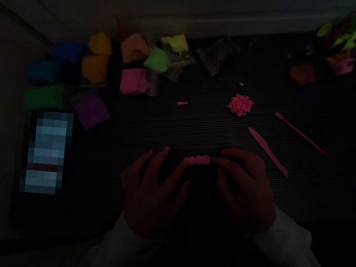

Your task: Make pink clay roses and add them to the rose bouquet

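Note:
A short strip of flattened pink clay discs [198,160], overlapping in a row, lies on the dark table. My left hand [152,189] is open, fingers spread, its index fingertip on the strip's left end. At the right end, my right hand [246,189] has its fingers apart, with the index fingertip beside the last disc; whether it touches is hard to tell in the dim light. Beyond my hands sits a cluster of small pink clay roses [240,105]. A pink plastic clay knife [268,152] and a thin pink modelling tool [299,132] lie to the right.
Packs of coloured clay, among them a pink pack [135,81] and a purple pack [92,110], stand at the back left. A blurred lit screen [48,151] is at far left. Brown-red clay [302,73] and finished clay figures [341,62] occupy the back right.

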A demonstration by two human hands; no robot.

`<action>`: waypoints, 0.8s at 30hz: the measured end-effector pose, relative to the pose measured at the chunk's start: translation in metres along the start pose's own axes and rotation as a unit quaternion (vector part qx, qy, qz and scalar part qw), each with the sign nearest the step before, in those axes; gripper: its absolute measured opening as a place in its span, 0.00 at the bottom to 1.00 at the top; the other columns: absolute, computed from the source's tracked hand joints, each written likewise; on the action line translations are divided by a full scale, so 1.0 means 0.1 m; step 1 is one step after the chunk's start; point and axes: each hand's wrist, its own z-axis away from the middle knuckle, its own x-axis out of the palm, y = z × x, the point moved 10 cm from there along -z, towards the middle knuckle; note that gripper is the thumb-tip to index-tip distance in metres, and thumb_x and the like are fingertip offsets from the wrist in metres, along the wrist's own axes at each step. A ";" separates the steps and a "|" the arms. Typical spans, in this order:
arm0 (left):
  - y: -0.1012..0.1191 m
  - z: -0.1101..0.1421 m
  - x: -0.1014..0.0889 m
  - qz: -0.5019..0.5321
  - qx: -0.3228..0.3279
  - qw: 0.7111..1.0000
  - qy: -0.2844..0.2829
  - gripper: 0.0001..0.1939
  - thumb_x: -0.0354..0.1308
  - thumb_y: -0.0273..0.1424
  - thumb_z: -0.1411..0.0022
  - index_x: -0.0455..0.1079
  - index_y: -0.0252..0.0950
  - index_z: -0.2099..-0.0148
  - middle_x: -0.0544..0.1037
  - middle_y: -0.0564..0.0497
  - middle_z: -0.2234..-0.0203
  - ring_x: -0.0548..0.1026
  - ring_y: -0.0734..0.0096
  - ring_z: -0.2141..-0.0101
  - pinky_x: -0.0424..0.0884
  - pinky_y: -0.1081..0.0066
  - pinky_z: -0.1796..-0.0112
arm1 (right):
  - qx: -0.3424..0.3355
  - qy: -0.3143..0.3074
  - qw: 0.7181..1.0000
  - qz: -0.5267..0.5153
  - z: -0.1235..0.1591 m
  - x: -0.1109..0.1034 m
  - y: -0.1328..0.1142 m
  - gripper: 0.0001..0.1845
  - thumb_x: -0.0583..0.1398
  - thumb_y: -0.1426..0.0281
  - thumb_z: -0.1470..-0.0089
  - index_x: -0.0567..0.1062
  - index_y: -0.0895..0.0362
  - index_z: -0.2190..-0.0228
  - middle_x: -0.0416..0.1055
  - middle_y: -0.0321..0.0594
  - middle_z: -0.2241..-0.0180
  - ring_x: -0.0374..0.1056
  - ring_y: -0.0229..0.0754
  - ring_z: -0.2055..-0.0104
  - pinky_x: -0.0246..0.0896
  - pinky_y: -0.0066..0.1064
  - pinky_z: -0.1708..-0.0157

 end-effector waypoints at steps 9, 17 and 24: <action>0.05 0.04 0.04 -0.023 0.021 0.999 -0.009 0.26 0.58 0.39 0.55 0.63 0.44 0.51 0.58 0.44 0.47 0.58 0.48 0.52 0.56 0.52 0.56 | 0.006 0.006 1.000 0.000 0.01 -0.01 0.02 0.13 0.55 0.74 0.56 0.72 0.59 0.65 0.64 0.44 0.60 0.59 0.44 0.58 0.54 0.42 0.56; 0.09 0.06 0.07 -0.048 0.043 0.998 -0.016 0.27 0.57 0.40 0.54 0.62 0.44 0.49 0.59 0.45 0.47 0.57 0.47 0.51 0.54 0.51 0.56 | 0.006 0.006 1.000 -0.001 0.00 -0.01 0.01 0.13 0.55 0.74 0.55 0.72 0.60 0.65 0.64 0.45 0.60 0.59 0.44 0.58 0.54 0.43 0.56; 0.05 0.05 0.09 -0.025 0.026 0.999 -0.029 0.26 0.57 0.39 0.54 0.62 0.44 0.50 0.57 0.45 0.46 0.56 0.48 0.51 0.54 0.52 0.55 | 0.003 0.003 1.000 -0.002 0.01 -0.01 0.01 0.13 0.55 0.74 0.55 0.72 0.59 0.65 0.64 0.44 0.60 0.59 0.44 0.58 0.54 0.42 0.56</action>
